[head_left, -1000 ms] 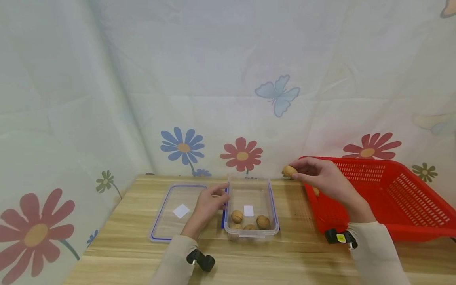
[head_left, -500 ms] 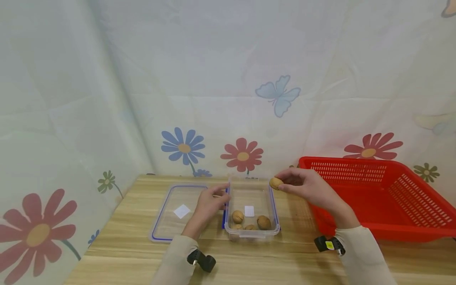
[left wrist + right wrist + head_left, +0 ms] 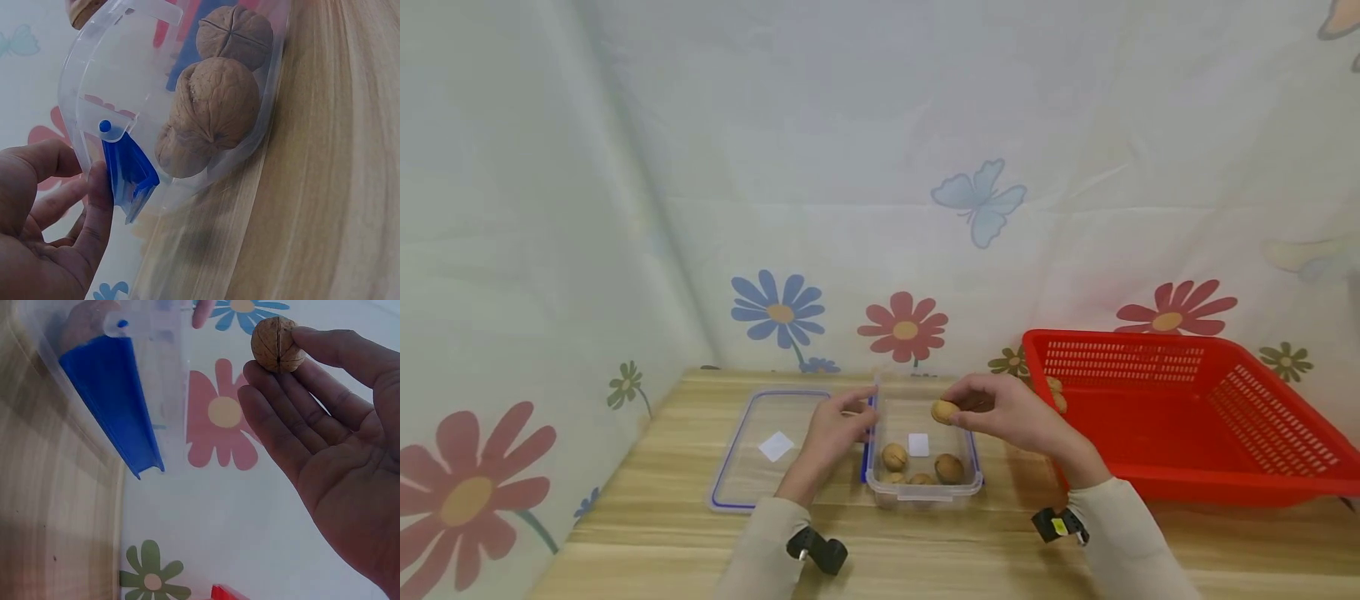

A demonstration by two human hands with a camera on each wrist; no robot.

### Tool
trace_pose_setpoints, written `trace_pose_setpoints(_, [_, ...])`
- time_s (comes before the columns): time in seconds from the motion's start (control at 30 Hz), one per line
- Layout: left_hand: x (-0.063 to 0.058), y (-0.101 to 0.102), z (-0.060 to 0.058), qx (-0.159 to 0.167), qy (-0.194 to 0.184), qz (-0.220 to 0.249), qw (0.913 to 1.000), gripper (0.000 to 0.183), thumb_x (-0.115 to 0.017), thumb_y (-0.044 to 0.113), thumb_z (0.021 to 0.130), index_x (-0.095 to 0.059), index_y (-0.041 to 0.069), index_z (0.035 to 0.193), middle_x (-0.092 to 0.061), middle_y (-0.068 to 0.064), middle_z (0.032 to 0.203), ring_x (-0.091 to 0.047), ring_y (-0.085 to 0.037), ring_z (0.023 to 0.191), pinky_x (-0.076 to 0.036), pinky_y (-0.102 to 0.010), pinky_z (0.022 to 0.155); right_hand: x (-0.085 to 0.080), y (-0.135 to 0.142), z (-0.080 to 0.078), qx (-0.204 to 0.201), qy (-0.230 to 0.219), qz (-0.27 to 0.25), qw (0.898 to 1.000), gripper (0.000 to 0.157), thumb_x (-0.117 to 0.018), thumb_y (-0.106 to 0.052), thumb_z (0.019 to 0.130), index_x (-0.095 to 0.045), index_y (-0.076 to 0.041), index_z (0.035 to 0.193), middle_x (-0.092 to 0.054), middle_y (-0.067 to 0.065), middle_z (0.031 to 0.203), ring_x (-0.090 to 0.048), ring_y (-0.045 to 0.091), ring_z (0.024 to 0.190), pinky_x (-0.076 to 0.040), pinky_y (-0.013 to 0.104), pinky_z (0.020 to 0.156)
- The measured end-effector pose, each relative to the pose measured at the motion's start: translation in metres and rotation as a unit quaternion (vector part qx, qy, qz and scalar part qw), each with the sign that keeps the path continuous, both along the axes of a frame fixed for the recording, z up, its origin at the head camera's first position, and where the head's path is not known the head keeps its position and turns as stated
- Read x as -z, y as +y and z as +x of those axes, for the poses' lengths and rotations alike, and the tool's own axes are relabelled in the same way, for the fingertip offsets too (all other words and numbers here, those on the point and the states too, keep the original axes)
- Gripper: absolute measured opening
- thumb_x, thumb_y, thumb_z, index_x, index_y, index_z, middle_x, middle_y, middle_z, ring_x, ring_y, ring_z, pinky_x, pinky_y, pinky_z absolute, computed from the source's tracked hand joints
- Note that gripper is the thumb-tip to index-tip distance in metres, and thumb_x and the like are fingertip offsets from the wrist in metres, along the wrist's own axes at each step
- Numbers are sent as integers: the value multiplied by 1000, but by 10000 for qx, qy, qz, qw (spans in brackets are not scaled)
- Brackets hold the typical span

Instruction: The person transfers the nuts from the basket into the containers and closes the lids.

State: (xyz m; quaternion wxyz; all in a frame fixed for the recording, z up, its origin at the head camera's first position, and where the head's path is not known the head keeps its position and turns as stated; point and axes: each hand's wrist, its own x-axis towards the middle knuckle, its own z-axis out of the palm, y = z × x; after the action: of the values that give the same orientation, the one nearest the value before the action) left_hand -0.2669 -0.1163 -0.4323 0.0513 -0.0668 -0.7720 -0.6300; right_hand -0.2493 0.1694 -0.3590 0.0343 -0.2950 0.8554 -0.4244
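My right hand (image 3: 1011,412) pinches a walnut (image 3: 944,412) between thumb and fingertips over the clear plastic food container (image 3: 925,493). The same walnut (image 3: 277,345) shows a dark seam in the right wrist view. At the container's left side, my left hand (image 3: 838,429) has bent fingers on the rim, beside a hanging blue latch (image 3: 128,172). Several walnuts lie along the container's near end, among them a pale walnut (image 3: 894,457) at left and a darker walnut (image 3: 950,468) at right. A white label (image 3: 918,445) is on the container.
Left of the container lies its clear lid (image 3: 737,475), blue-edged with a white label. A red perforated basket (image 3: 1210,487) stands at right, with walnuts (image 3: 1056,396) by its left wall. Everything is on a wood-grain table (image 3: 647,500) before a flowered cloth (image 3: 820,167).
My right hand has carried the walnut leftward and down, from beside the red basket to over the container. My left hand has stayed at the container's rim.
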Motion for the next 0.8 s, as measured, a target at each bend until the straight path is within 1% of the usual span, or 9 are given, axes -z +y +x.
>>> trace_pose_setpoints(0.2, [0, -1, -2, 4, 5, 43, 10000, 44, -70, -1, 91, -70, -5, 134, -72, -17, 101, -68, -18, 68, -67, -38, 70, 10, -16, -3, -238, -41, 127, 9996, 24, -78, -11, 97, -76, -8, 121, -75, -1, 110, -71, 19, 98, -64, 33, 91])
trace_pose_setpoints(0.47, [0, 0, -3, 20, -10, 70, 10000, 43, -69, -4, 91, -69, -7, 134, -71, -18, 100, -70, -19, 70, -67, -34, 68, 18, -28, -5, -508, -32, 379, 9980, 17, -79, -9, 96, -78, -9, 113, -76, -3, 106, -68, 16, 94, -62, 29, 89])
trace_pose_setpoints(0.63, [-1, 0, -2, 3, -3, 95, 10000, 44, -69, -3, 92, -68, -7, 135, -71, -18, 100, -71, -22, 75, -67, -35, 69, 22, -34, -4, -557, -26, 616, 9965, 18, -80, -10, 95, -78, -10, 113, -75, -4, 108, -65, 15, 95, -61, 29, 89])
trace_pose_setpoints(0.8, [1, 2, -2, -46, -3, 69, 10000, 44, -70, -3, 92, -68, -7, 136, -70, -18, 101, -71, -23, 77, -67, -38, 71, 27, -38, -5, -609, 52, 844, 9946, 19, -81, -8, 94, -79, -10, 113, -75, -3, 108, -64, 17, 94, -62, 34, 89])
